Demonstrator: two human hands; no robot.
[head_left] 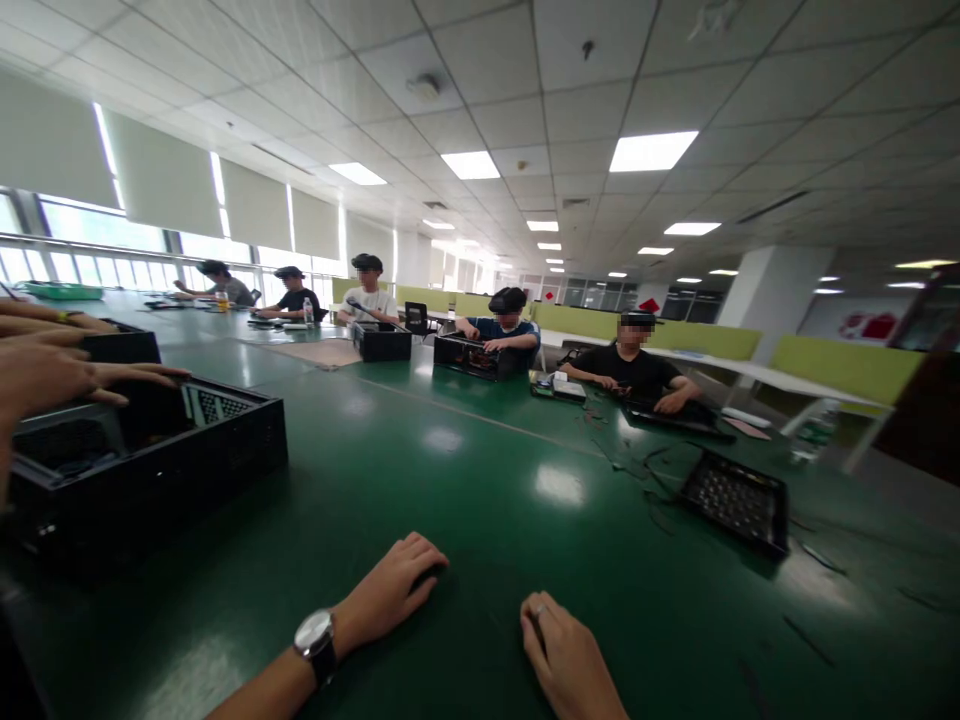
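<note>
My left hand (394,590), with a wristwatch (313,634) on its wrist, rests palm down on the green table (480,500). Its fingers are bent a little and the thumb stands apart from them; nothing shows in its grasp. To its right, my right hand (562,645) lies on the table with the fingers curled in. A ring seems to be on one finger, and I see no object in this hand. A gap of bare tabletop separates the two hands.
At left, another person's hands (97,375) reach over an open black computer case (172,460). A black tray-like part (739,498) and loose cables lie at right, near a plastic bottle (814,432). Several people sit across the table, one at another case (480,358).
</note>
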